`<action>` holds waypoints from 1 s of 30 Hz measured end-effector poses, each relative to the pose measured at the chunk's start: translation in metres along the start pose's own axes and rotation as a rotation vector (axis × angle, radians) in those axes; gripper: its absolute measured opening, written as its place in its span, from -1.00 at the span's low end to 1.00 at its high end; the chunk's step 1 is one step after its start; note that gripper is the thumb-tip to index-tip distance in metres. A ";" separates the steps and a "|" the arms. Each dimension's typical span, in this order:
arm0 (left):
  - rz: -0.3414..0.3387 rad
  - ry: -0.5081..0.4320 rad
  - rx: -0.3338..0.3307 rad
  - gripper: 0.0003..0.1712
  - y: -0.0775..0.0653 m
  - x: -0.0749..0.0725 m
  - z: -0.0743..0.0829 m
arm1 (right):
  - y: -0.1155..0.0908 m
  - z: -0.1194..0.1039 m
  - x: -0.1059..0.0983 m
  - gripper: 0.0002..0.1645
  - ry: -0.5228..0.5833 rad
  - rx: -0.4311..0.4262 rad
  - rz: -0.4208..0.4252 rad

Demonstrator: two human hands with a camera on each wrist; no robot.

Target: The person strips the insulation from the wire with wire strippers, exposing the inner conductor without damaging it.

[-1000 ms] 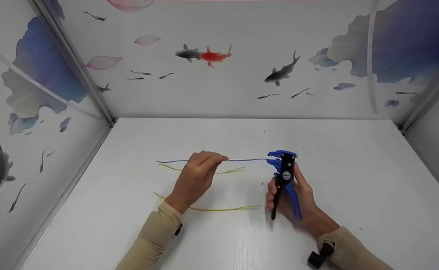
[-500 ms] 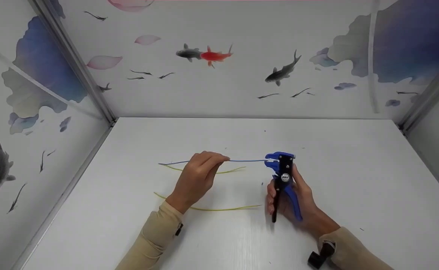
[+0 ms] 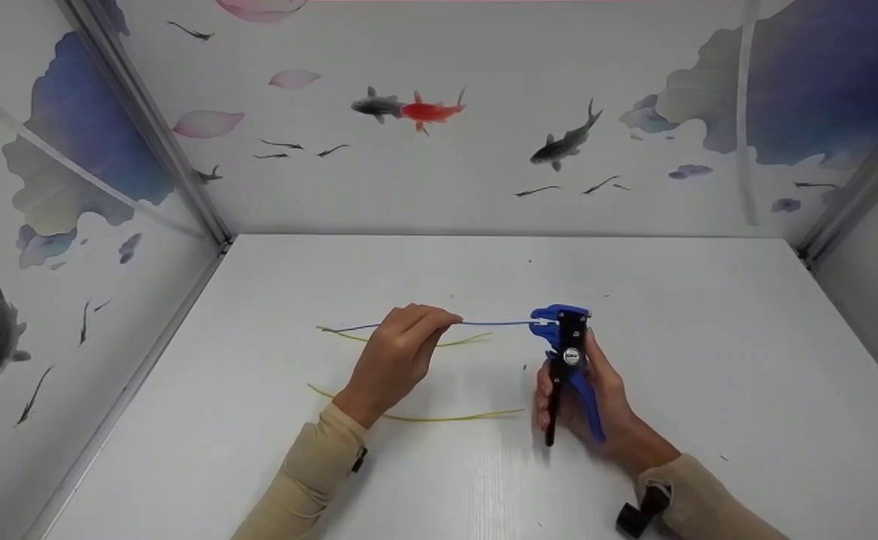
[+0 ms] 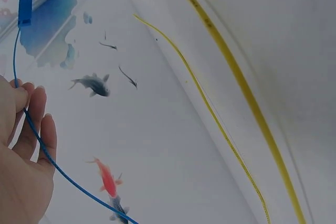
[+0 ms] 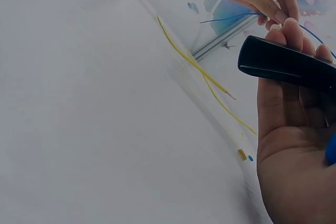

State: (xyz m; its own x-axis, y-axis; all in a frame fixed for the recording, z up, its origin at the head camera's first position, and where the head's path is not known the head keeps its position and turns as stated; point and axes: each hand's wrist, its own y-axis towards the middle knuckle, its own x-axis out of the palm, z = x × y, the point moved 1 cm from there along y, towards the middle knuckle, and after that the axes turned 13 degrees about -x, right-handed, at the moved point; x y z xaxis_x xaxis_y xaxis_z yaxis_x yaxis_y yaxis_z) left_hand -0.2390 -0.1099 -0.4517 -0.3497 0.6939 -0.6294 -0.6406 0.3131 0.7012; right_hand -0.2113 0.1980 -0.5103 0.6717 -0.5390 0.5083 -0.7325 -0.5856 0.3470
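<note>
My left hand (image 3: pixel 394 356) pinches a blue wire (image 3: pixel 495 323) between thumb and fingertips, above the table. Past the fingertips the wire runs right, its end in the jaws of a blue and black wire stripper (image 3: pixel 572 334). The other end trails left behind the hand. My right hand (image 3: pixel 603 397) grips the stripper by its handles, which stand apart, head upward. In the left wrist view the blue wire (image 4: pixel 73 182) curves below the pinching fingers (image 4: pixel 37 111). The right wrist view shows the stripper's black handle (image 5: pixel 286 64) across my fingers.
Two yellow wires lie on the white table (image 3: pixel 671 360): one yellow wire (image 3: pixel 453 419) nearer, one yellow wire (image 3: pixel 341 334) farther under the left hand. The right wrist view shows bare copper (image 5: pixel 231 96) on one end and a cut yellow scrap (image 5: pixel 241 155). Printed walls enclose the table.
The stripper has shifted slightly left and down, and its jaws have come closer together around the blue wire. The left hand has edged right, and the wire's trailing end has dropped a little.
</note>
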 end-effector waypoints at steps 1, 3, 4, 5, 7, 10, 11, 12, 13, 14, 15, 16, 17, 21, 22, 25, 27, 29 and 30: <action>-0.002 0.000 0.002 -0.79 0.000 0.000 0.001 | 0.000 0.000 0.000 0.14 -0.004 -0.001 -0.001; -0.006 0.001 0.004 -0.79 0.000 0.001 0.001 | 0.000 0.000 0.000 0.14 -0.010 -0.003 -0.002; -0.007 0.001 0.004 -0.79 0.000 0.001 0.001 | 0.000 0.000 0.000 0.14 -0.012 -0.005 -0.004; -0.010 0.002 0.003 -0.79 0.000 0.001 0.002 | 0.000 0.000 0.000 0.14 -0.012 -0.006 -0.006; -0.012 0.006 0.002 -0.79 0.000 0.001 0.002 | -0.001 0.000 -0.001 0.14 -0.008 -0.011 -0.013; -0.011 0.003 0.002 -0.79 -0.001 0.002 0.002 | -0.001 0.000 -0.001 0.14 -0.002 -0.008 -0.021; -0.011 0.003 0.003 -0.79 -0.001 0.002 0.002 | -0.001 0.000 -0.001 0.14 -0.006 -0.004 -0.023; -0.011 0.004 0.005 -0.79 -0.001 0.002 0.002 | -0.001 0.000 -0.001 0.14 -0.011 -0.001 -0.023; -0.013 0.006 0.006 -0.79 -0.001 0.002 0.002 | 0.000 0.000 -0.001 0.15 -0.015 0.001 -0.022; -0.013 0.008 0.008 -0.79 -0.001 0.002 0.002 | 0.000 0.000 0.000 0.15 -0.019 0.000 -0.020; -0.014 0.010 0.010 -0.78 -0.001 0.002 0.002 | 0.000 -0.001 0.000 0.15 -0.022 -0.001 -0.018; -0.015 0.013 0.013 -0.78 -0.002 0.002 0.002 | 0.000 -0.001 0.000 0.15 -0.025 -0.004 -0.017; -0.016 0.016 0.014 -0.78 -0.002 0.002 0.002 | 0.000 -0.001 0.001 0.15 -0.029 -0.008 -0.016; -0.015 0.020 0.017 -0.79 -0.002 0.002 0.002 | 0.001 -0.002 0.003 0.14 -0.031 -0.018 -0.016; -0.012 0.021 0.019 -0.79 -0.001 0.002 0.002 | 0.001 -0.002 0.004 0.13 -0.035 -0.017 -0.016; -0.004 0.023 0.027 -0.80 -0.001 0.002 0.003 | 0.001 -0.002 0.004 0.12 -0.042 -0.012 -0.015; 0.002 0.024 0.032 -0.81 0.000 0.002 0.003 | 0.001 -0.003 0.005 0.11 -0.044 -0.007 -0.012; 0.003 0.029 0.031 -0.81 -0.001 0.001 0.003 | 0.001 -0.003 0.005 0.11 -0.043 -0.001 -0.012; 0.003 0.030 0.031 -0.81 -0.001 0.001 0.003 | 0.001 -0.003 0.005 0.11 -0.039 0.001 -0.013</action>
State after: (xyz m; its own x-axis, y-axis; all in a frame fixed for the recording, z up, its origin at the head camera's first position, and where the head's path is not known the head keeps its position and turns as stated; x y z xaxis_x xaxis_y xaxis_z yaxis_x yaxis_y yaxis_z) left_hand -0.2367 -0.1070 -0.4517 -0.3729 0.6751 -0.6365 -0.6179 0.3311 0.7131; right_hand -0.2090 0.1972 -0.5054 0.6852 -0.5546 0.4722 -0.7235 -0.5935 0.3527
